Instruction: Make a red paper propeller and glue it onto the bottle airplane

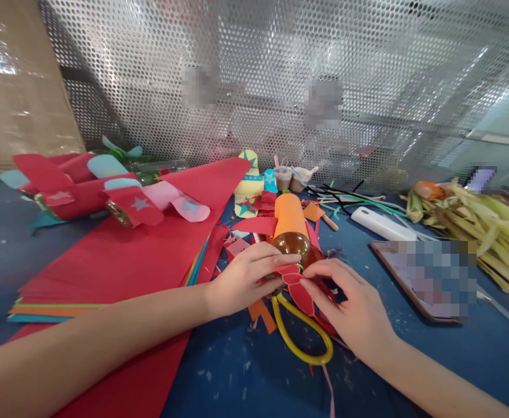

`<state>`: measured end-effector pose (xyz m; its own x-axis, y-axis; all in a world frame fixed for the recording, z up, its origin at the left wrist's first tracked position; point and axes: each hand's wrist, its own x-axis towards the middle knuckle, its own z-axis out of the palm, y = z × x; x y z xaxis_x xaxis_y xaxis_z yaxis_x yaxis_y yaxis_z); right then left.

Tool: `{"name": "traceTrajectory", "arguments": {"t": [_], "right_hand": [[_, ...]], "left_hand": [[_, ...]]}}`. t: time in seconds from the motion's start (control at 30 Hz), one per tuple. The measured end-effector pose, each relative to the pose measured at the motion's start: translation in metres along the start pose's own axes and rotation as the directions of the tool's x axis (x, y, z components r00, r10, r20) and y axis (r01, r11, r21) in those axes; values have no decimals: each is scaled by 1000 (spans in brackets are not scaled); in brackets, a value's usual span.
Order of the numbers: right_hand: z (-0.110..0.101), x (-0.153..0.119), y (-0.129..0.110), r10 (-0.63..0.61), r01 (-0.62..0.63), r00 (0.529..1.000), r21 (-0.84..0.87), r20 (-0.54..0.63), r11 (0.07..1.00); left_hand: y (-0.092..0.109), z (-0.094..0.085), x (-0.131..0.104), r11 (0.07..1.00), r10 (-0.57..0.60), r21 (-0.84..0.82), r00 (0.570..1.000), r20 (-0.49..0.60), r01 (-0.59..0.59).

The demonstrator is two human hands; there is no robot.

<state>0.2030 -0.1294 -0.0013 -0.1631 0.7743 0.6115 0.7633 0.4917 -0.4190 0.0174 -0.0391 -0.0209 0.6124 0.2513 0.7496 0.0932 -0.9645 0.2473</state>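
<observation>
A plastic bottle wrapped in orange paper (291, 215) lies on the table with its brownish, rounded end toward me. Red paper side pieces stick out from it. At its near end is a red paper cutout with rounded, pale-edged petals (301, 297). My right hand (358, 305) pinches this cutout between thumb and fingertips. From the other side, my left hand (243, 278) has its fingers closed on the cutout's left part, close to the bottle's end. A bit of green shows between the hands. Just below them lies a yellow-handled tool (327, 355), probably scissors, its blades hidden.
Red paper sheets (119, 255) are stacked at left, with finished-looking red paper planes (84, 188) behind. Yellow star-patterned cutouts (248, 186) and small cups (282, 177) stand at the back. At right are a white glue gun (382, 223), a phone (419, 284) and corn husks (493, 215).
</observation>
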Motion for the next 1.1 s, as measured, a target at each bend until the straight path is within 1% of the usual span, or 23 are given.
{"name": "traceTrajectory", "arguments": {"t": [0.2, 0.37, 0.57, 0.73, 0.8, 0.87, 0.93, 1.0, 1.1], "right_hand": [[1, -1, -1, -88, 88, 996, -45, 7, 995], [1, -3, -1, -162, 167, 985, -102, 51, 981], [1, -3, -3, -163, 174, 982, -129, 91, 976], [-1, -3, -6, -156, 168, 984, -148, 89, 975], [-2, -3, -7, -135, 144, 988, -133, 76, 981], [-2, -4, -6, -78, 84, 995, -107, 66, 991], [-2, -4, -4, 2, 3, 998, -75, 68, 997], [-1, -3, -3, 60, -57, 995, -39, 76, 998], [0, -1, 0, 81, -82, 994, 4, 76, 997]], "left_hand": [[0, -2, -1, 1000, 14, -5, 1000, 10, -14], [0, -1, 0, 1000, 27, -14, 999, 27, -27], [-2, -1, -2, 999, 35, -28, 998, 56, -33], [0, -2, -2, 999, 7, -39, 997, 81, -4], [2, -3, 0, 999, -7, -53, 998, 65, 11], [3, -3, 1, 997, -39, -71, 999, 23, 40], [4, -3, 2, 991, -95, -92, 995, -32, 92], [7, -2, 1, 977, -175, -134, 982, -70, 165], [11, 0, -1, 940, -285, -207, 957, -41, 271]]}}
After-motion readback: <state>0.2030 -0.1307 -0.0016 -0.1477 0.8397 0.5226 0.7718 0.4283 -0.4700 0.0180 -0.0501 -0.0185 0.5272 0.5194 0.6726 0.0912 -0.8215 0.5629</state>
